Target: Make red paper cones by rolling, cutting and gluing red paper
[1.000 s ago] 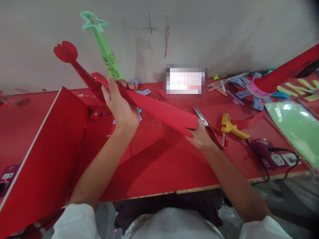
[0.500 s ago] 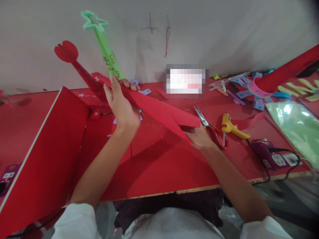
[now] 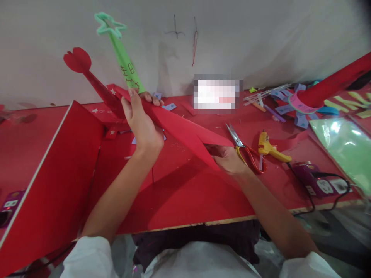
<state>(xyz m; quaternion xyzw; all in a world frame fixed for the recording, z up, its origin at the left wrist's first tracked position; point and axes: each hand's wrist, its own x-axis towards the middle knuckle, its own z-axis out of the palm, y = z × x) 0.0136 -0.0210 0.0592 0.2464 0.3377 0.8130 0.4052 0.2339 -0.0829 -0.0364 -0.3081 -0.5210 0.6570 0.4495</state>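
Observation:
A sheet of red paper (image 3: 185, 133) is rolled into a long, slanting cone, narrow at the upper left and wide at the lower right. My left hand (image 3: 146, 125) is wrapped round its narrow end, thumb on the near side and fingertips showing beyond. At the wide end, my right hand (image 3: 230, 158) grips the paper's edge, its fingers partly hidden inside the opening. Behind my left hand rises a green paper cone (image 3: 127, 67) topped by a mint fuzzy star (image 3: 110, 27). Whether my left hand touches it I cannot tell. A red paper cone with a rounded top (image 3: 77, 60) leans beside it.
Scissors (image 3: 237, 139) and a yellow glue gun (image 3: 271, 147) lie right of my right hand. A corded purple power socket (image 3: 319, 179) sits near the table's front edge. A red board (image 3: 55, 173) stands at left. Glue sticks (image 3: 268, 94) lie at the back.
My right hand has shifted slightly left at the cone's wide end, and the paper's opening there has changed shape. My left hand is almost unmoved.

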